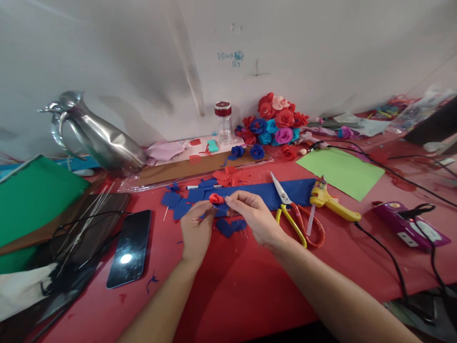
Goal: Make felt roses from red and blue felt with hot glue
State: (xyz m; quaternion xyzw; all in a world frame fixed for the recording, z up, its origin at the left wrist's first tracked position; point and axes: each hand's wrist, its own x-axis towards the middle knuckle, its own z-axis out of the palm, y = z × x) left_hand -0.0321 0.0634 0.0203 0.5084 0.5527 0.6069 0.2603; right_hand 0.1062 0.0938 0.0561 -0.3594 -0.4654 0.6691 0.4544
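- Partly covered: the long dark-blue paper strip (302, 191) on the red desk (228, 295), its left part hidden by the hands and loose blue paper petals (173, 199).
- Cut off: both forearms, at the lower edge; a dark, thick object (433, 124), far right of the strip, too incomplete to name.
- Hard to make out: whether the blue piece just under the flower is held or lies on the desk.
- Left hand (196, 228): fingers nearly together, pinching the small red rolled-paper flower (215, 199), which is above the strip's left part; some fingertips are hidden.
- Right hand (255, 212): thumb and forefinger pressed together at the flower's right end; whatever is between them is unclear.
- Across the strip: steel scissors with red and yellow handles (283, 197).
- At the strip's right end: a yellow glue gun (332, 206).
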